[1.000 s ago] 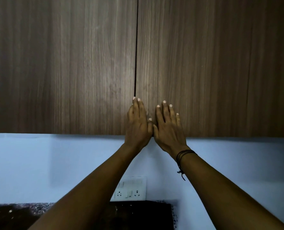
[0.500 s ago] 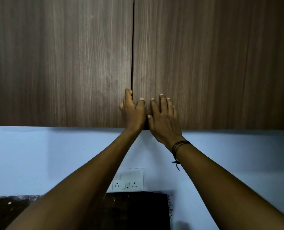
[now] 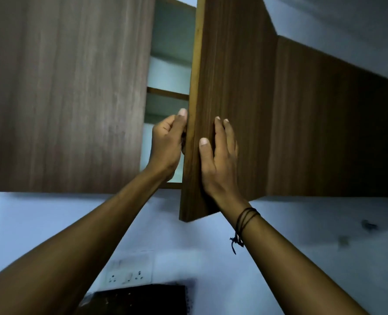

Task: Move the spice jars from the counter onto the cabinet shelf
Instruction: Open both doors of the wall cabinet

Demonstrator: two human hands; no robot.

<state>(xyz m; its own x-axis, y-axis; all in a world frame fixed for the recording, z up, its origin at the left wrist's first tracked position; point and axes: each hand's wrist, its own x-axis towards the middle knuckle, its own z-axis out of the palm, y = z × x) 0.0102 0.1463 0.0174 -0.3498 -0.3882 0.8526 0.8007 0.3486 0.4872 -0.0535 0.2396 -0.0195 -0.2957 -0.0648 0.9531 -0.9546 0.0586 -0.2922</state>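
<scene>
Since half a second ago you have swung the right dark wood-grain cabinet door [image 3: 231, 92] out toward you, baring a wooden cabinet shelf [image 3: 167, 93] in the gap. Your left hand [image 3: 168, 142] is curled around that door's near edge, while your right hand [image 3: 219, 155] lies flat, fingers spread, on its front. No spice jars are visible; the left wood-grain door [image 3: 65, 92] is closed.

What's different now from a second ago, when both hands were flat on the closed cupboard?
The right door has swung partly open, showing a shelf. The left hand now hooks its edge; the right hand still lies flat on its front. The left door stays shut.
</scene>
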